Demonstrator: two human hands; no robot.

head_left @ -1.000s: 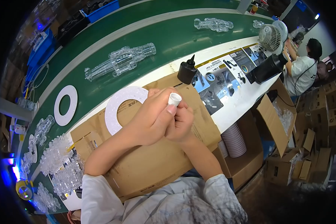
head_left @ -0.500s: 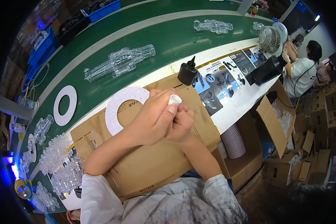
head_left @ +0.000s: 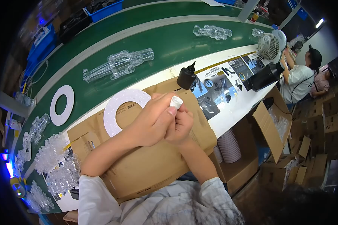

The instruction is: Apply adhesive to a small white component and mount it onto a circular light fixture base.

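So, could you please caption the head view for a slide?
Left hand and right hand hold a small white cylinder over brown cardboard.

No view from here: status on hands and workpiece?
Left hand and right hand together. Small white cylindrical piece under left thumb, open end showing. White ring on cardboard, partly hidden by left hand.

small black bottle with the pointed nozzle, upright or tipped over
Upright: the small black bottle stands with its pointed nozzle facing up.
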